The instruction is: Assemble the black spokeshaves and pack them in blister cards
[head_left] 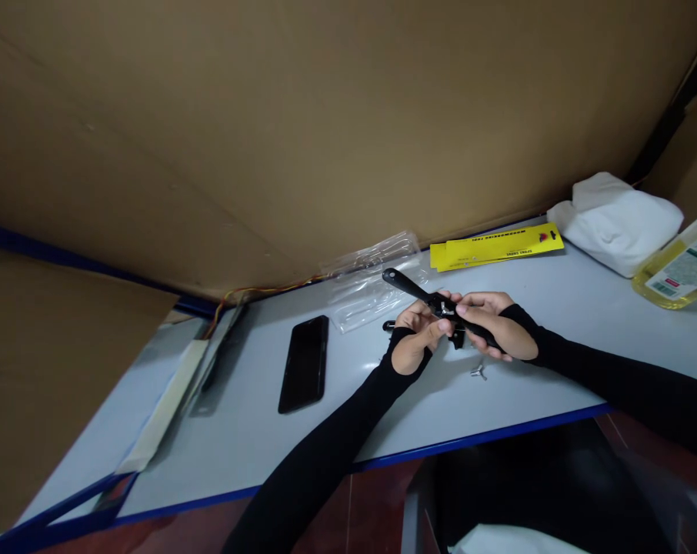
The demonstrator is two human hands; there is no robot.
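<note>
A black spokeshave (407, 283) is held slantwise above the table, between both hands. My left hand (413, 338) is closed around its middle, the fingers near the silver screw (447, 309) on its body. On the other side, my right hand (495, 327) grips the lower right handle, with the thumb beside that screw. Behind and below the hands lies another black tool (388, 326), mostly hidden. A loose silver piece with a winged head (478, 372) rests on the table just below the right hand.
Left of the hands lies a black phone (303, 365). Clear plastic packaging (371, 281) and yellow spoke shave cards (498, 247) are near the cardboard wall (325, 138). To the right are a white cloth bundle (617, 223) and a bottle of yellow liquid (680, 265). Blue edging (487, 428) borders the table.
</note>
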